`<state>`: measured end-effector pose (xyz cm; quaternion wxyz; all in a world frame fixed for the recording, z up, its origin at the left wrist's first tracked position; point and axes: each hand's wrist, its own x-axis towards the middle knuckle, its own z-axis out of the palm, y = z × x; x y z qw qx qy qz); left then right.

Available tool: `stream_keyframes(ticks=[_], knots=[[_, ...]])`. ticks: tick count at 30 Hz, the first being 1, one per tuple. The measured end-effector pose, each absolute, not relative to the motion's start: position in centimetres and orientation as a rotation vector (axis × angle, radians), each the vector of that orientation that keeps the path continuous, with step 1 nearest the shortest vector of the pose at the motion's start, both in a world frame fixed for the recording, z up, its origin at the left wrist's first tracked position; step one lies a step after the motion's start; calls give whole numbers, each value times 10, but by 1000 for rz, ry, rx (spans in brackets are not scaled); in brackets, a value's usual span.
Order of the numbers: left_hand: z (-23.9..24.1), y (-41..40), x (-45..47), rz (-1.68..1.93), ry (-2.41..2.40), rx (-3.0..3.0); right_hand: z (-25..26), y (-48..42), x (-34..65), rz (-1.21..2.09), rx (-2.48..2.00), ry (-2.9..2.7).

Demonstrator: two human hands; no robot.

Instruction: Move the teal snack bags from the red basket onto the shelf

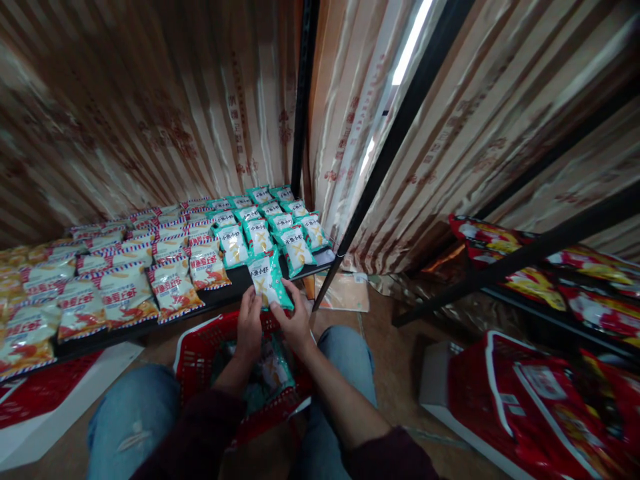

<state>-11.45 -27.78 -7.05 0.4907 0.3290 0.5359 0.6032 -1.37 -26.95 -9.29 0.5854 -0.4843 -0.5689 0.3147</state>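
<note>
A teal-and-white snack bag is held upright between my two hands at the front edge of the shelf. My left hand grips its lower left side, and my right hand has the lower right, thumb on the front. Behind it, rows of matching teal snack bags lean on the black shelf. Beneath my hands, between my knees, sits a red basket with more teal bags inside, partly covered by my forearms.
White-and-orange snack bags fill the shelf to the left. A black post rises at the shelf's right corner. On the right are red-and-yellow packets on another rack and a red carton on the floor. Patterned curtains hang behind.
</note>
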Motion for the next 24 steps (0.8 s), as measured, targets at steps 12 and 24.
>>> stream_keyframes(ticks=[12, 24], knots=[[-62, -288, -117, 1364, 946, 522, -80, -291, -12, 289, -872, -1765], [-77, -301, -131, 1539, 1018, 507, -82, -304, -15, 260, -941, -1703]])
